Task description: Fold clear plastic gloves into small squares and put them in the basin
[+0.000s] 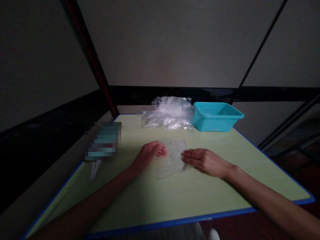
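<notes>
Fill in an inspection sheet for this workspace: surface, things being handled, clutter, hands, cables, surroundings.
Surface: pale green table, blue edging.
Things handled: thin clear plastic piece, lying flat between the hands.
Clutter: crumpled clear plastic pile at the far side; turquoise tub right of it; pixelated item at left, identity hidden.
Hands: right hand has fingertips at the piece's right edge; left hand loosely curled by its left side, contact unclear.
Cables: nothing seen.
Surroundings: grey wall panels with dark bands.
</notes>
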Available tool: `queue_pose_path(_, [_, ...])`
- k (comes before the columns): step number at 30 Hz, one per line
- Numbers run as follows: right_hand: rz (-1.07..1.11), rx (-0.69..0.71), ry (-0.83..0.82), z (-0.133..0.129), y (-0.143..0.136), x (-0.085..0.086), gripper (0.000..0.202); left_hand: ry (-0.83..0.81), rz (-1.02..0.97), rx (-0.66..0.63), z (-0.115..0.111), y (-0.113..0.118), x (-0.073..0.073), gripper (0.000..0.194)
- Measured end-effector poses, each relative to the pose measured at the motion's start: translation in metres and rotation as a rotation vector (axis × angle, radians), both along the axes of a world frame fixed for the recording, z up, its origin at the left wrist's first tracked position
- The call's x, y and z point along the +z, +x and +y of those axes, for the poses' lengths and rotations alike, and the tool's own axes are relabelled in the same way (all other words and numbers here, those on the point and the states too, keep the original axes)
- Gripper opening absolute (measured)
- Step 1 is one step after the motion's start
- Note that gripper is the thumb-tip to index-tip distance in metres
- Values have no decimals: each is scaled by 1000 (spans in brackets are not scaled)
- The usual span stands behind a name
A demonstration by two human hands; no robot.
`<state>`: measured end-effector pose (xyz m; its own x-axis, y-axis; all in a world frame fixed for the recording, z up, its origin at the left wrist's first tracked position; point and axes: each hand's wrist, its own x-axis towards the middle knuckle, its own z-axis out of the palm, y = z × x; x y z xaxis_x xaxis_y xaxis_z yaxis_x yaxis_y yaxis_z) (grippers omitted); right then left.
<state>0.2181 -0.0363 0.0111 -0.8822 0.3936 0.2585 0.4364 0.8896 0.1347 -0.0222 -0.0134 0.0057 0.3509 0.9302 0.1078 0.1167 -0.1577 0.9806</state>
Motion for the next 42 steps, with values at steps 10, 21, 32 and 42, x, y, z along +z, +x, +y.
queue_pose_path(10, [3, 42, -168, 4, 9, 6, 33, 103, 21, 266, -3, -5, 6, 17])
queue_pose_path(21, [79, -21, -260, 4, 11, 6, 34, 113, 108, 280, -4, -4, 7, 15])
queue_pose_path(32, [205, -98, -421, 12, 6, 13, 29, 155, 140, 251, 1, -5, 2, 17])
queue_pose_path(42, [401, -283, -783, 55, -6, 16, 37, 91, 45, 280, 11, -7, -7, 12])
